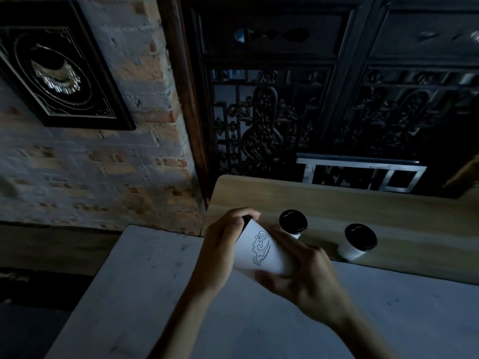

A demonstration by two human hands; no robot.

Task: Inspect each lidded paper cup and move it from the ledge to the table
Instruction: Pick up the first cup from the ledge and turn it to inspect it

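Note:
A white paper cup (261,251) with a black lid and a drawn wave motif is tilted on its side above the near edge of the grey table (155,294). My left hand (223,244) grips its lid end. My right hand (308,275) holds its base end. Two more white cups with black lids stand upright on the wooden ledge (337,203): one cup (293,222) just behind the held cup, the other cup (359,240) further right.
A brick wall (103,164) with a dark framed picture (59,71) rises at the left. Behind the ledge stands a dark carved wooden screen (272,112) and a metal frame (363,174). The grey table stretches toward me.

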